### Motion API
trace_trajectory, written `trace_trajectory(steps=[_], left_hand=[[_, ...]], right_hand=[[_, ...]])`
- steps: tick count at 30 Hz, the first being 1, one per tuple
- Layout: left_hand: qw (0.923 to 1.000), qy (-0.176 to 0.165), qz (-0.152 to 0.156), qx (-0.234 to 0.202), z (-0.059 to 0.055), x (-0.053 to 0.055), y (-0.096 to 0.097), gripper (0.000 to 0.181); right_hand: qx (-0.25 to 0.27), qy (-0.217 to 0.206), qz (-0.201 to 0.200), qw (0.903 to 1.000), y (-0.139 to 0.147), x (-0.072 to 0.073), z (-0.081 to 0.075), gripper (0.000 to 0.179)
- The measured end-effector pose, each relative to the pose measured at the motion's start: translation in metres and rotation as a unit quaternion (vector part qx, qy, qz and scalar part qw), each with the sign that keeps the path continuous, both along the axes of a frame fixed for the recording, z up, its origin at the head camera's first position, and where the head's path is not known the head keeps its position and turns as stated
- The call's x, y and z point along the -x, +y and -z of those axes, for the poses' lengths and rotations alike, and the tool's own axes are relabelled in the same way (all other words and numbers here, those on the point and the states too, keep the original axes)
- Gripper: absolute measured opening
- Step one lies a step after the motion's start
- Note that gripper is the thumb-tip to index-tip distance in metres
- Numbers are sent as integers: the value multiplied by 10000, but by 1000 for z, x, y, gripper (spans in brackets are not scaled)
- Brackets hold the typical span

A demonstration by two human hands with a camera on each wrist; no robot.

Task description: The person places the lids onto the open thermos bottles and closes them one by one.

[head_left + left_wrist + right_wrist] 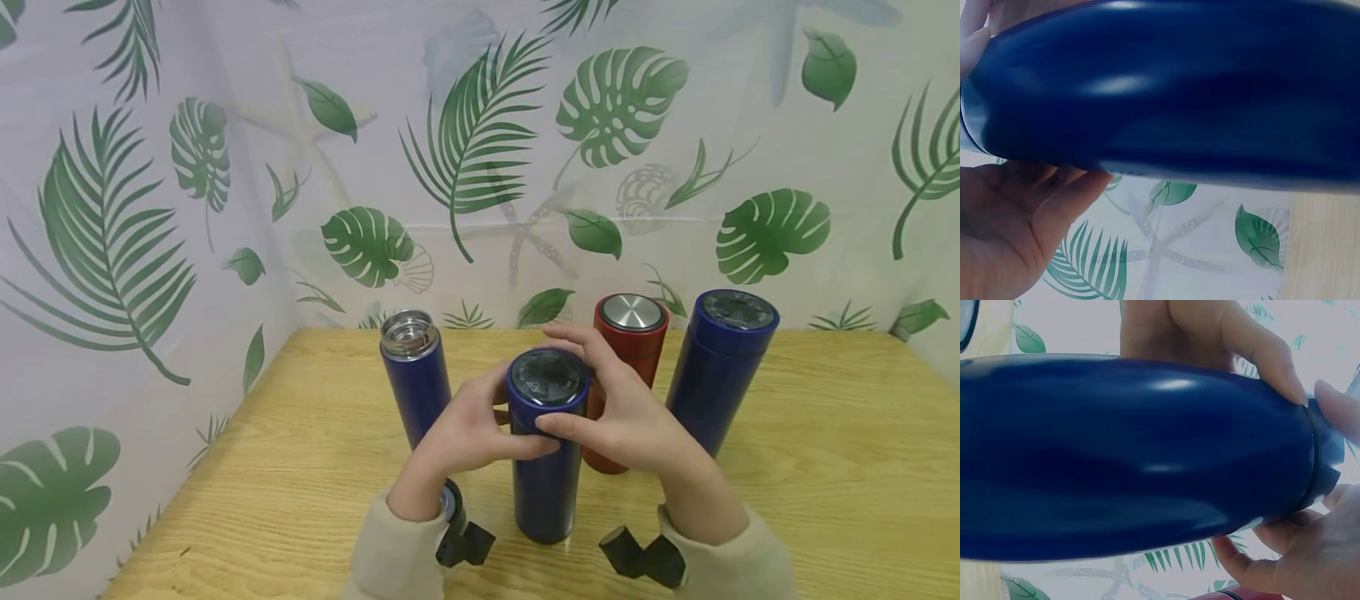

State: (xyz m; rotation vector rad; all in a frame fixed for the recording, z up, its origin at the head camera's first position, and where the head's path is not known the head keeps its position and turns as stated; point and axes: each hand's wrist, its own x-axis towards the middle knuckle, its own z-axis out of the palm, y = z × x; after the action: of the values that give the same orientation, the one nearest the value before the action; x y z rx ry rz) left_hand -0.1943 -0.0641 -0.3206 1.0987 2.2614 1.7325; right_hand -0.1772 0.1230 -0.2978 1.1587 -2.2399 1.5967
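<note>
A blue thermos bottle point(545, 492) with a dark, shiny lid top point(549, 377) stands upright near the front of the table. My left hand point(472, 421) grips its body just below the lid, thumb across the front. My right hand point(630, 408) holds the lid from the right, with the thumb at the front of the lid's edge and the fingers round the back. In the right wrist view, a thin dark seam runs between body and lid, with the left thumb point(1272, 362) beside it. The blue body point(1166, 94) fills much of the left wrist view.
An uncapped blue bottle point(416, 383) with a steel mouth stands behind my left hand. Behind my right hand are a red bottle point(630, 342) with a silver top and another capped blue bottle point(720, 375). A round dark-rimmed piece point(452, 502) shows by my left wrist.
</note>
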Motion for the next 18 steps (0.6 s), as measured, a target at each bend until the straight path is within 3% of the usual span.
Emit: trace_trajectory(steps=[5, 12, 15, 18], left_hand=[[9994, -114, -320, 18, -2, -4, 2, 60], [9956, -84, -888, 282, -3, -6, 4, 61], [9963, -10, -813, 291, -2, -5, 4, 59], [9989, -31, -428, 166, -3, -3, 2, 59]], right_hand=[[-43, -35, 477, 9988, -4, -2, 0, 73], [-249, 76, 1755, 9841, -14, -4, 1, 66], [-388, 151, 1958, 9798, -16, -4, 2, 67], [-559, 241, 1791, 9819, -15, -3, 2, 70]])
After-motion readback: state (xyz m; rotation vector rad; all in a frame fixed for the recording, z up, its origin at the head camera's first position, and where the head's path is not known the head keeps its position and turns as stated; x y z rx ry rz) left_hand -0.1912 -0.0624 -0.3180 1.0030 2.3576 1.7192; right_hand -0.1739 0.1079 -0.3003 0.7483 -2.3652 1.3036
